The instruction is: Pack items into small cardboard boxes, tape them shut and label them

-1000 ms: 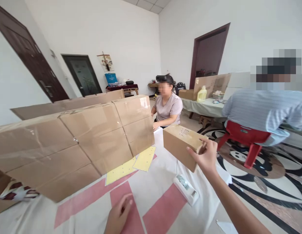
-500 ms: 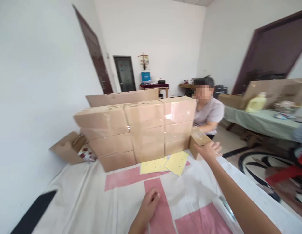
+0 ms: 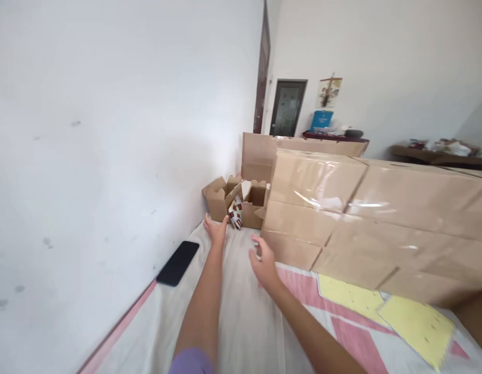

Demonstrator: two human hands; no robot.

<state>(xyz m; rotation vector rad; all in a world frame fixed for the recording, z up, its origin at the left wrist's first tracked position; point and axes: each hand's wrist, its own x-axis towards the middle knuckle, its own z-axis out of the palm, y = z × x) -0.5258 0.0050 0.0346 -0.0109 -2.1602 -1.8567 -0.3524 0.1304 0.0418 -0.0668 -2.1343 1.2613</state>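
Note:
My left hand [image 3: 215, 229] reaches to the far left of the table, fingers spread, at the front of a small open cardboard box [image 3: 216, 203]; whether it touches the box I cannot tell. Beside it, my right hand [image 3: 264, 261] hovers with fingers apart and nothing in them, near the stacked boxes. A second open cardboard box [image 3: 252, 214] stands just beyond. Between the two open boxes leans a brown-and-white patterned packet [image 3: 236, 212]. To the right rises a wall of taped cardboard boxes [image 3: 315, 182], stacked in rows.
A black phone-like slab [image 3: 178, 263] lies by the white wall [image 3: 108, 156] on the left. Two yellow sheets [image 3: 418, 324] rest on the pink-and-white cloth [image 3: 241, 322] before the stack. Behind the boxes stands a flat cardboard panel [image 3: 260, 150].
The view has swung left. My right hand has left the small box at the right end and come over to the left. My left hand has moved forward and its fingers have spread.

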